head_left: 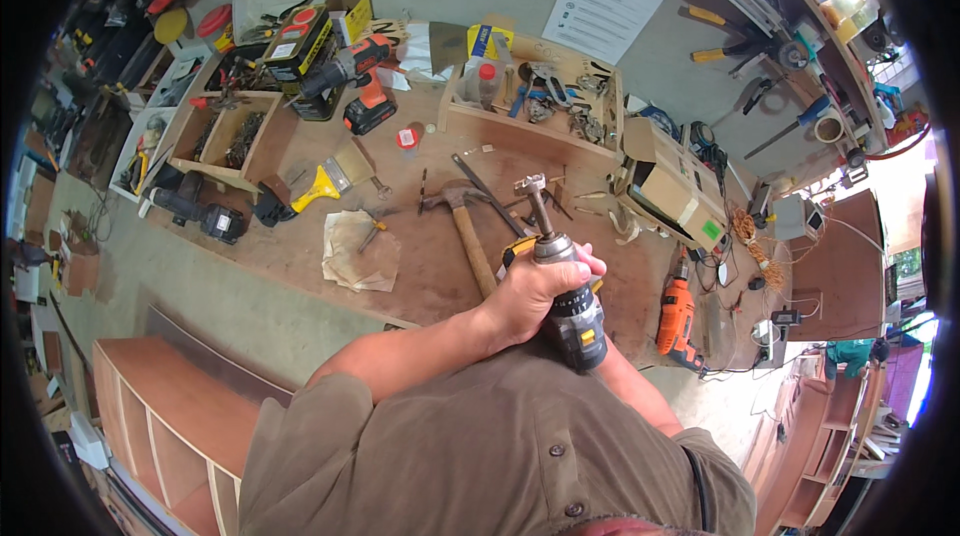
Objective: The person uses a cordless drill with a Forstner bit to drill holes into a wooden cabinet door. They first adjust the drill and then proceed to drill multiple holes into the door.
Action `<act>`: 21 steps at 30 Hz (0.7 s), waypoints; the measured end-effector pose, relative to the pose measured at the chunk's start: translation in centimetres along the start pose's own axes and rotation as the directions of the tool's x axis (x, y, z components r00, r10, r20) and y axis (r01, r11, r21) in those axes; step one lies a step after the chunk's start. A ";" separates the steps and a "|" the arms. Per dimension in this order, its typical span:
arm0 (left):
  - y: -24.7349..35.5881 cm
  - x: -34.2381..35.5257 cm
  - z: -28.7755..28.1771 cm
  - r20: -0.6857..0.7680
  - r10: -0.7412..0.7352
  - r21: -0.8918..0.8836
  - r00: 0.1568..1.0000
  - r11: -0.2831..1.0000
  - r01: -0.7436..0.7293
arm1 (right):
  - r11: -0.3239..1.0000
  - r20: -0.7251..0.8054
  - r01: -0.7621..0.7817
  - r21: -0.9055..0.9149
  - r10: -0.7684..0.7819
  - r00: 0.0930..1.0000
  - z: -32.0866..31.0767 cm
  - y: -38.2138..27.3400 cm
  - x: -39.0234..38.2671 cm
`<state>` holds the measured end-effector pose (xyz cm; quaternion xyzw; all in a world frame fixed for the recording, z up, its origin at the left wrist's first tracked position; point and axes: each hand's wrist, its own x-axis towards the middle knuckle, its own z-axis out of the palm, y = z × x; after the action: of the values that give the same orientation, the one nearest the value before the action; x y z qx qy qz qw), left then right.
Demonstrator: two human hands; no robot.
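Note:
A grey and black cordless drill (578,328) with a yellow switch is held in front of my chest, its nose pointing away from me. My left hand (528,294) is closed around its front collar, just behind the chuck (554,248), with the thumb across the top. From the chuck sticks out a metal shaft (542,212) with a silvery piece at its tip. My right forearm (640,391) runs in under the drill; the right hand and its fingers are hidden behind the tool's body. Beyond my left hand, a claw hammer (468,236) lies on the wooden workbench (425,301).
A yellow-handled paintbrush (335,178), a stained paper (350,261) and an orange and black cordless drill (358,84) are to the left. To the right lie an orange corded drill (678,314) and a cardboard box (670,181). A wooden tool tray (540,126) stands at the back.

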<state>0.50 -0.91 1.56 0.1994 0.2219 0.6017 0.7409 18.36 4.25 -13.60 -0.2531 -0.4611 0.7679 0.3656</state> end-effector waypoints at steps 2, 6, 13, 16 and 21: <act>0.1 -0.1 0.2 0.036 0.036 0.118 0.999 0.992 -0.040 | 0.994 0.068 -0.106 0.023 0.104 0.992 1.3 -2.1 -0.7; -0.1 0.1 0.5 0.118 0.129 0.223 0.985 0.963 -0.153 | 0.979 -0.025 -0.198 -0.056 0.197 0.980 3.2 -4.1 -1.0; 1.4 0.4 0.7 0.385 0.119 0.248 0.915 0.942 -0.227 | 0.625 0.180 0.197 -0.756 -0.092 0.979 4.2 -7.6 -1.1; 1.7 0.2 0.7 0.394 0.114 0.215 0.912 0.953 -0.212 | 0.546 0.228 0.259 -0.797 -0.125 0.966 4.8 -8.3 -1.0; 1.6 -0.2 1.2 0.311 0.094 0.200 0.946 0.966 -0.162 | 0.580 0.183 0.221 -0.784 -0.124 0.975 6.1 -8.1 -1.0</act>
<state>-0.17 -0.80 3.49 0.3841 0.1599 0.5831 0.6978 17.21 2.76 -3.60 -0.3017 -0.7974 0.4530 0.2606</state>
